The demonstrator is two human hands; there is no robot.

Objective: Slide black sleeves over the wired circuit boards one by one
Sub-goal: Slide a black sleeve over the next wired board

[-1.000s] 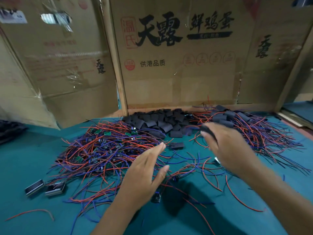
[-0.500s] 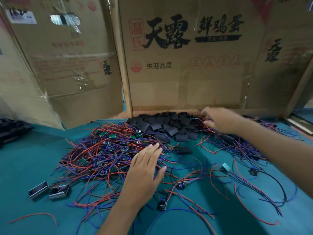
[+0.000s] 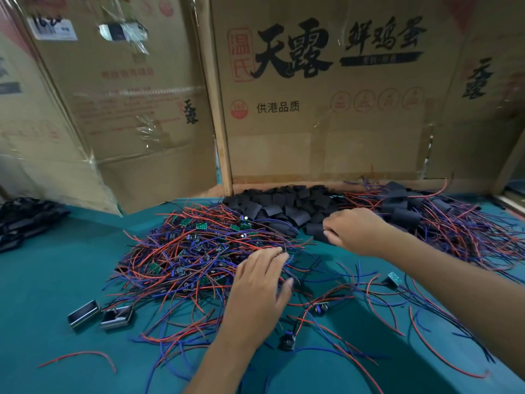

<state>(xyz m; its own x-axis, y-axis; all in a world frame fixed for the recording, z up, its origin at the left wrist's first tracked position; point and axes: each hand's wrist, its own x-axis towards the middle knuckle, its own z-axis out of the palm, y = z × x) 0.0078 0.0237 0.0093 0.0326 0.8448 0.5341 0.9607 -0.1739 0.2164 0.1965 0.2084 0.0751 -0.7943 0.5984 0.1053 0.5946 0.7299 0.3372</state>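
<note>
Cardboard boxes (image 3: 326,109) wall the back of a teal table (image 3: 56,280). At centre lies a tangle of red and blue wired circuit boards (image 3: 193,251), with a heap of black sleeves (image 3: 284,206) behind it. Left hand (image 3: 260,291) rests flat, fingers straight, on the wires. Right hand (image 3: 352,231) curls its fingers, pinching a black sleeve (image 3: 319,235) at the heap's edge.

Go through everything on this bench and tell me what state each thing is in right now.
Left hand: fingers straight, resting on the wire pile.
Right hand: fingers curled, pinching a black sleeve.
Bare circuit boards: unsleeved, tangled in a heap.
Sleeved boards: covered, piled far right.
Loose sleeves: empty, heaped.
</note>
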